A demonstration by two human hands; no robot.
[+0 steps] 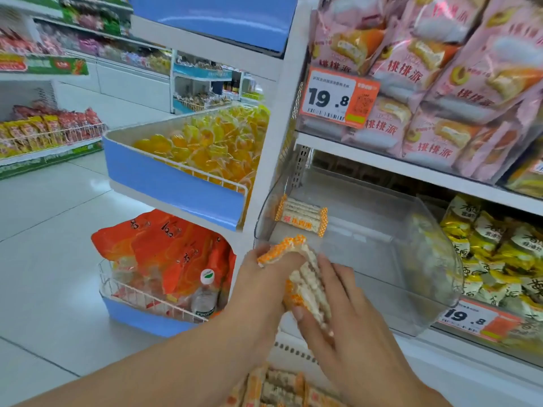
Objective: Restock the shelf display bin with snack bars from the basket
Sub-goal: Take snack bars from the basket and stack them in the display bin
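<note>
Between both hands sits a stack of snack bars, pale rice bars in clear wrappers with orange checked ends, just at the front rim of the clear shelf display bin. My left hand grips the stack's left end. My right hand clasps its right side, thumb underneath. Inside the bin, at its back left, lie a few bars of the same kind. More such bars show at the bottom edge, below my forearms; the basket itself is hidden.
Pink cake packs fill the shelf above the bin, with a 19.8 price tag. Yellow packets sit to the bin's right. To the left are blue end bins with yellow sweets, orange bags and a water bottle.
</note>
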